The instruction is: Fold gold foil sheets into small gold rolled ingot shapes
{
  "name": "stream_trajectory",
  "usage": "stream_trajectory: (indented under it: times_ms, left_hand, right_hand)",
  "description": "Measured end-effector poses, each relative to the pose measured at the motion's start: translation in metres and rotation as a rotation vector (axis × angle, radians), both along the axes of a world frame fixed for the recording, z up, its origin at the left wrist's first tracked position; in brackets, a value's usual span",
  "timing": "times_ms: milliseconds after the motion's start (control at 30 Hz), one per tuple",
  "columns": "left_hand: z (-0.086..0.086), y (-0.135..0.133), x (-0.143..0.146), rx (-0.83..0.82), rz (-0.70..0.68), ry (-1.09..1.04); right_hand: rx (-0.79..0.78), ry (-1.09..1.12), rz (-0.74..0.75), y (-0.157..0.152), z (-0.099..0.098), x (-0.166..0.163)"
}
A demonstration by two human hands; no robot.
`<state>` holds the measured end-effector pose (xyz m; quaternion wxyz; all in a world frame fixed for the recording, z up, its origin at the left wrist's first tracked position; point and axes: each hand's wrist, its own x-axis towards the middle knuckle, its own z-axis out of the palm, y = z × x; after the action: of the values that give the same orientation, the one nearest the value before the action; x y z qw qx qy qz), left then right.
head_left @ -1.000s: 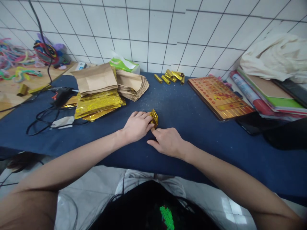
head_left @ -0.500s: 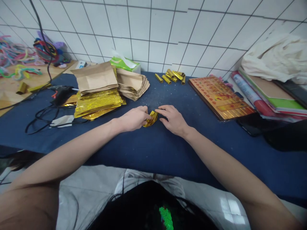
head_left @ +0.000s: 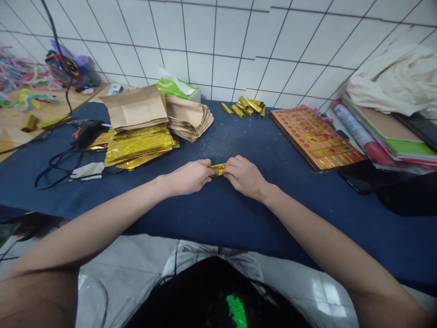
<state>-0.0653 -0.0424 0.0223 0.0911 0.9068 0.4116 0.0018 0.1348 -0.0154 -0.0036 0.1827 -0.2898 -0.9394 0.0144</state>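
Note:
A narrow roll of gold foil paper (head_left: 218,170) lies crosswise between my hands, low over the blue cloth. My left hand (head_left: 195,176) pinches its left end, and my right hand (head_left: 244,175) has its fingers closed on the right end. Only the middle of the roll shows; both ends are hidden by fingers. Toward the wall lies a small heap of finished-looking gold rolls (head_left: 251,106). To the left is a stack of gold foil sheets (head_left: 139,148), with brown paper sheets (head_left: 134,109) on top.
At left are a black glue gun (head_left: 87,134), its coiled cord and a white scrap (head_left: 88,171). A green tissue pack (head_left: 179,89) stands by the tiled wall. On the right lie an orange-gold packet (head_left: 316,139), books (head_left: 399,141) and a cream cloth bag (head_left: 392,84).
The gold foil paper was a loosely curled, tilted piece and is now a narrow, level roll. My right hand has closed from spread fingers onto its right end.

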Motion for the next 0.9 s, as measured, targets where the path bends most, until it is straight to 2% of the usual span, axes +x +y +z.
stream_trajectory:
  times_ms: [267, 533, 900]
  left_hand:
    - [-0.006, -0.002, -0.001, 0.059, 0.012, -0.058]
    - [-0.017, 0.005, -0.007, 0.029, 0.02, -0.203]
    - [-0.016, 0.001, 0.0, 0.04, 0.174, -0.218]
  right_hand:
    - [-0.109, 0.074, 0.015, 0.006, -0.003, 0.001]
    - [-0.358, 0.242, -0.102, 0.012, 0.003, -0.003]
    - [-0.41, 0.013, -0.181, 0.022, 0.016, -0.016]
